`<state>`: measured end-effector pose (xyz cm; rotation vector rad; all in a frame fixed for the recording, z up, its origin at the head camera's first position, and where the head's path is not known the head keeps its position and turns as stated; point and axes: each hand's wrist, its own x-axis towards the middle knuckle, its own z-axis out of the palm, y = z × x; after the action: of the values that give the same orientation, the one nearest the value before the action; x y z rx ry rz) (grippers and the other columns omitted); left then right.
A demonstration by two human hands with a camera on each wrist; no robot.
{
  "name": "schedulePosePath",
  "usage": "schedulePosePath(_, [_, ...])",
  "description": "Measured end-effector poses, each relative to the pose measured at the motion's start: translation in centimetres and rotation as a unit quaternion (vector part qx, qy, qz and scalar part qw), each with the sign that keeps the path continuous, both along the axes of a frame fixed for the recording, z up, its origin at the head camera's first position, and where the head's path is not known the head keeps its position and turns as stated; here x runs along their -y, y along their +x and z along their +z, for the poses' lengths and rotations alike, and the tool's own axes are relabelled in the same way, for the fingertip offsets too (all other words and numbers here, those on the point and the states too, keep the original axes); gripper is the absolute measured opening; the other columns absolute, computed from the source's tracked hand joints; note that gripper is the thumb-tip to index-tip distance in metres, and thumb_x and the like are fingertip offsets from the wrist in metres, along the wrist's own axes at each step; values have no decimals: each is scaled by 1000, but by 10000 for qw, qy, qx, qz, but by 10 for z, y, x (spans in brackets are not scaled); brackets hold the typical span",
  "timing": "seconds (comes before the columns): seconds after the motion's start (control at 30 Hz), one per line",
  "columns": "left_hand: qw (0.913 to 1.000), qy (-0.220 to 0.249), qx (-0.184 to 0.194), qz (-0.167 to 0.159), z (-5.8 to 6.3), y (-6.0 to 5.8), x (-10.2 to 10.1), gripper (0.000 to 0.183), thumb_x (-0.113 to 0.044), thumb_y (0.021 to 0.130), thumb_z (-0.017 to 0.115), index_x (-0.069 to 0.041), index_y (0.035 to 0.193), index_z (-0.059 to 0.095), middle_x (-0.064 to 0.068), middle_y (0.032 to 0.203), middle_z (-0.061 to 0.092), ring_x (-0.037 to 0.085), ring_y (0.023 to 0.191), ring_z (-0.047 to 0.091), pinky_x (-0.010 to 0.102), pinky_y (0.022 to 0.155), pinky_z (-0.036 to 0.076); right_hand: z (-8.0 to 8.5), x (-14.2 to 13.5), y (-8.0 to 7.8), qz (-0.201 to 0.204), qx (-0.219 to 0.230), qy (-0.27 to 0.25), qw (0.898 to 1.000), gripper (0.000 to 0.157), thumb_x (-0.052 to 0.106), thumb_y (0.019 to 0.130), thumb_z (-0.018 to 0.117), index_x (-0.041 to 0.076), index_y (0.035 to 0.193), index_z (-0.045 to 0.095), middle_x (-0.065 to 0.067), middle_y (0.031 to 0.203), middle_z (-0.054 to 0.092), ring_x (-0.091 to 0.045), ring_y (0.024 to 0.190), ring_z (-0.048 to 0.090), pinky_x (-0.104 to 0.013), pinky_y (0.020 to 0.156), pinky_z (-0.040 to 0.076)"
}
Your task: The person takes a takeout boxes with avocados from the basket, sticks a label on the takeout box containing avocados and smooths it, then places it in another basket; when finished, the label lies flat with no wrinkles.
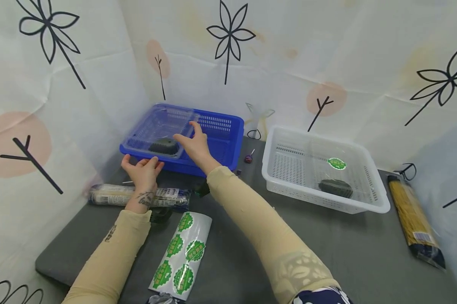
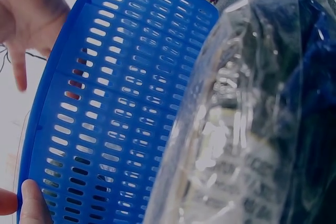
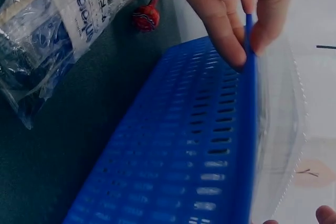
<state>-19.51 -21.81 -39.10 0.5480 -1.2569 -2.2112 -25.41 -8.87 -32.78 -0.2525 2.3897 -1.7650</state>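
A blue basket (image 1: 220, 145) stands at the back left of the table. A clear plastic container (image 1: 163, 122) lies in its left part, with a dark lump (image 1: 163, 146) showing at the front. My left hand (image 1: 142, 171) is at the basket's front rim; in the right wrist view its thumb and fingers (image 3: 257, 45) pinch that rim. My right hand (image 1: 196, 145) reaches over the basket by the container's right edge, thumb and forefinger spread apart. In the left wrist view the right hand (image 2: 31, 9) appears beyond the rim; whether it touches the container cannot be told.
A white basket (image 1: 274, 179) at the right holds a clear container with a green sticker (image 1: 336, 164). Before the blue basket lie a long clear packet (image 1: 110, 195) and a sheet of green stickers (image 1: 182, 255). A lollipop (image 1: 249, 158) lies between the baskets; a yellow noodle packet (image 1: 414, 215) lies far right.
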Motion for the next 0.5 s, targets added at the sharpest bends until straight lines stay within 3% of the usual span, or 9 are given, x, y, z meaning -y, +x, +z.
schedulePosePath(0.17, [10000, -22, -23, 8, 1, 1, 0, 76, 1, 78, 60, -30, 127, 9, 5, 79, 37, 18, 71, 51, 32, 75, 50, -5, 12, 1, 255, 110, 317, 9991, 67, 45, 76, 62, 39, 132, 26, -8, 142, 13, -25, 121, 33, -41, 81, 42])
schedulePosePath(0.27, [10000, -40, -17, 3, 0, 1, -1, 76, 1, 79, 59, -29, 127, 9, 5, 79, 37, 18, 70, 51, 32, 74, 50, -7, 18, 1, 282, 194, 389, 9987, 63, 40, 79, 61, 38, 132, 27, -10, 139, 17, -21, 92, 52, -35, 67, 46])
schedulePosePath(0.33, [10000, -18, -47, 27, 0, 0, -1, 76, 1, 78, 60, -29, 127, 9, 5, 78, 37, 19, 70, 51, 32, 74, 50, -7, 20, -1, 316, 281, 322, 9986, 60, 35, 81, 59, 37, 132, 26, -14, 123, 39, -18, 64, 53, -31, 54, 45])
schedulePosePath(0.4, [10000, -8, -76, 41, 0, 0, -1, 76, 1, 78, 60, -29, 127, 10, 5, 78, 37, 19, 70, 51, 32, 73, 51, -6, 20, -3, 330, 434, 150, 9984, 60, 28, 83, 57, 37, 133, 25, -12, 95, 52, -17, 44, 43, -29, 45, 42])
schedulePosePath(0.5, [9999, -5, -106, 43, 0, 0, -1, 76, 2, 78, 60, -28, 127, 10, 6, 77, 37, 20, 70, 51, 32, 72, 51, -3, 18, -8, 300, 727, -97, 9969, 62, 21, 83, 55, 37, 134, 23, -4, 64, 50, -14, 36, 34, -27, 39, 40])
